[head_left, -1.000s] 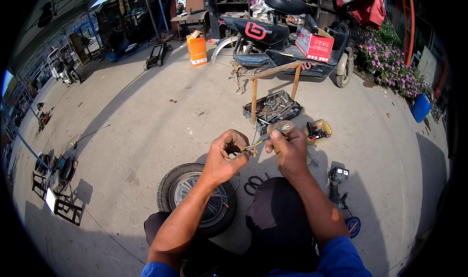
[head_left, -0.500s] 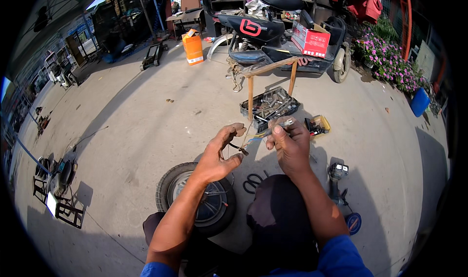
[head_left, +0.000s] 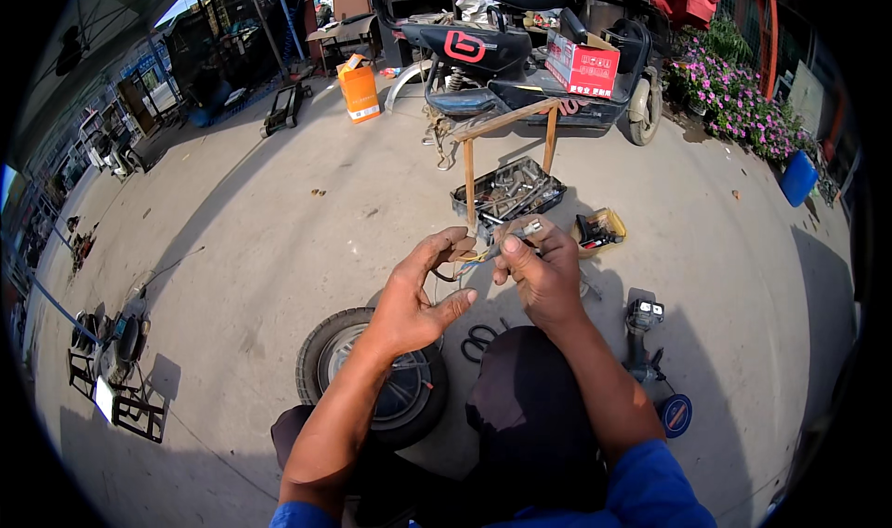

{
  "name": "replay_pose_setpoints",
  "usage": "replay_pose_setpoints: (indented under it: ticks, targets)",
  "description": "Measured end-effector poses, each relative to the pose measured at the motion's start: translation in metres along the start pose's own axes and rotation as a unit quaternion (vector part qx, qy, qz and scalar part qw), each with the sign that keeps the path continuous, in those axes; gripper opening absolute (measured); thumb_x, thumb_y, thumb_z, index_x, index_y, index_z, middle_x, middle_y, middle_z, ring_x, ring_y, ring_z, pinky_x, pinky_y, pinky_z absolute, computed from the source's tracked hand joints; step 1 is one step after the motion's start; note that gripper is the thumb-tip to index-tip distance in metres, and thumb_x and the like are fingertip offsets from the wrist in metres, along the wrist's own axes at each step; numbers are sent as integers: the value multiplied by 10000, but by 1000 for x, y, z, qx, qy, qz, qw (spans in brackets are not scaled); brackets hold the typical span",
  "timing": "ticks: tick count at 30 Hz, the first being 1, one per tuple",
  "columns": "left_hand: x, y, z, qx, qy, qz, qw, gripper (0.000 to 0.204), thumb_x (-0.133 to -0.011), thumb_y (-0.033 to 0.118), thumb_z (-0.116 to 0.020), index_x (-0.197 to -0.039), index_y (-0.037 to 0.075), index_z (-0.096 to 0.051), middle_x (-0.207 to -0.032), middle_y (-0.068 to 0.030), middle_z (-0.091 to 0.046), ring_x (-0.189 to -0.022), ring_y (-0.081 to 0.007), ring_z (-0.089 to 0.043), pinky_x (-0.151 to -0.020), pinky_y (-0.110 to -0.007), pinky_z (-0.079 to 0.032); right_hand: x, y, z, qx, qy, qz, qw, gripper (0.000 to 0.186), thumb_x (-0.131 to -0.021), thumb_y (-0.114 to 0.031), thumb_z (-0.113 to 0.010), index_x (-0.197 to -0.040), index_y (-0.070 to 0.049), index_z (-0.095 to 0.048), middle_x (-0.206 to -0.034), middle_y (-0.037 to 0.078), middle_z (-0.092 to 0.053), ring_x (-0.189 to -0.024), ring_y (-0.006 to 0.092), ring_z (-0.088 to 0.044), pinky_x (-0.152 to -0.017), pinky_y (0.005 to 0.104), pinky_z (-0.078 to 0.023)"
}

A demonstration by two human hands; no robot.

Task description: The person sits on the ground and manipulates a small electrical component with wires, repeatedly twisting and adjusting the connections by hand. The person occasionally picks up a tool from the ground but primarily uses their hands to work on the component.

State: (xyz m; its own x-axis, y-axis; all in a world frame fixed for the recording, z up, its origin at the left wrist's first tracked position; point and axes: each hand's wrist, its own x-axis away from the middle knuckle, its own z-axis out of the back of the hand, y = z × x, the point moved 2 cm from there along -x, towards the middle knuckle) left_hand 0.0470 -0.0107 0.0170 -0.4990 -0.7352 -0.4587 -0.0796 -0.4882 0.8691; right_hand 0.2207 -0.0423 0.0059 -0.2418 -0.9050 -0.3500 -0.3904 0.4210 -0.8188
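Sunlit floor below, wires in mid-air: the left hand, pinching a second ago, now spreads just beside them, leaving the right hand alone clearly pinching their cable.

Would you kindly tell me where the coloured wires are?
In the head view, just right of centre, the coloured wires lie between the left hand and right hand.

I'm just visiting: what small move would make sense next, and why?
Perhaps bring the left grip's thumb toward its fingers to pinch the coloured wires: that thumb stands well apart, while the wires trail toward those fingers and the right grip already holds the grey lead.
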Motion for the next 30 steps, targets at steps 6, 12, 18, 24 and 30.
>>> replay_pose_setpoints:
  ticks: [6,12,18,24,30]
  targets:
    - [4,-14,-18,-47,-13,-13,999,385,-949,263,-663,-1193,-25,-590,-897,-64,-647,-826,-127,-575,-752,-289,-478,3,-8,-7,106,-57,-12,993,132,-912,-127,-685,-939,-12,-626,-745,18,-603,-611,76,-545,-558,238,-463]
    - [3,-11,-14,-159,-30,50,986,300,-1029,275,-531,-991,-12,-612,-721,-19,-555,-679,-98,-491,-604,-281,-416,3,-9,2,123,-97,-69,985,181,-932,-184,-679,-948,-10,-630,-736,3,-590,-556,41,-484,-500,202,-406]
    - [3,-13,-19,-100,15,73,992,281,-1034,254,-525,-982,-11,-605,-734,-8,-554,-702,-92,-489,-637,-266,-420,3,-11,14,71,-48,-95,992,447,-945,-351,-668,-1148,43,-613,-875,59,-621,-682,100,-607,-509,237,-478]
    - [1,-22,-24,-104,26,58,992,296,-1043,252,-508,-1145,-14,-587,-778,-7,-571,-737,-91,-495,-662,-250,-423,12,-14,17,158,-111,-11,981,663,-812,-162,-798,-1355,55,-485,-1082,128,-613,-858,141,-635,-679,266,-535]
    - [1,-27,-29,-39,30,95,994,317,-1047,254,-496,-1214,-7,-562,-805,-27,-592,-702,-85,-502,-628,-244,-429,10,-12,29,218,-111,-4,970,462,-861,-53,-688,-1290,47,-549,-1081,139,-609,-777,125,-637,-661,262,-517]
